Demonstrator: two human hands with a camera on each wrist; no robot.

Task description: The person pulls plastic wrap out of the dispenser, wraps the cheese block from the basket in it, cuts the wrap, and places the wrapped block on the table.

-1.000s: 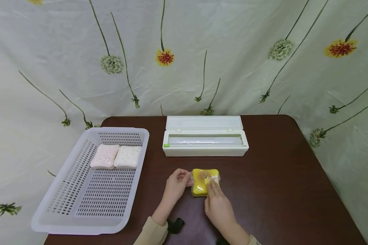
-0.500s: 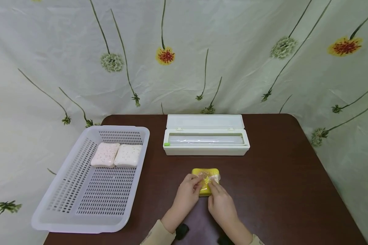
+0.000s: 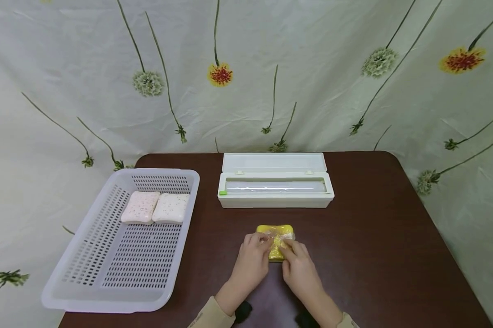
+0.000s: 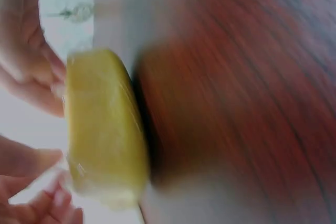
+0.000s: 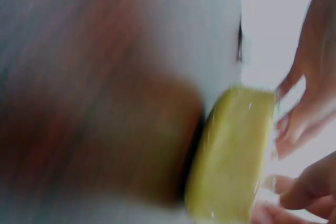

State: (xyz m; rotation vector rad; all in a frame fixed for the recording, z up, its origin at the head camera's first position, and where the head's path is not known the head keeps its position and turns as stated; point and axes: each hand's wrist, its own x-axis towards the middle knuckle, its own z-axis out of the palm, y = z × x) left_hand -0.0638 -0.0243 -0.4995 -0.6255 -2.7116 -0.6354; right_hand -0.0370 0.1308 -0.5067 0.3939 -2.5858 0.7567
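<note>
A yellow rounded-square slab [image 3: 276, 254], covered in clear plastic wrap [image 3: 286, 236], lies on the dark table. My left hand [image 3: 252, 259] pinches the wrap over the slab's left part. At the other side, my right hand [image 3: 300, 269] pinches the wrap with bent fingers. In the left wrist view the slab [image 4: 105, 124] shows its thick edge, with fingertips of both hands along its upper face. Much the same appears around the slab [image 5: 231, 156] in the right wrist view, which is blurred.
Behind the slab stands a white plastic-wrap dispenser [image 3: 276, 201], its lid raised and a clear roll [image 3: 275, 187] inside. To the left is a white perforated basket [image 3: 172, 291] holding a pinkish speckled slab [image 3: 141, 207] and a white speckled slab [image 3: 170, 208]. A flowered curtain [image 3: 320, 91] hangs behind the table.
My left hand has moved right, from the slab's left edge to over its top, folding the wrap inward. My right hand has stayed on the right part, its fingers now more bent.
</note>
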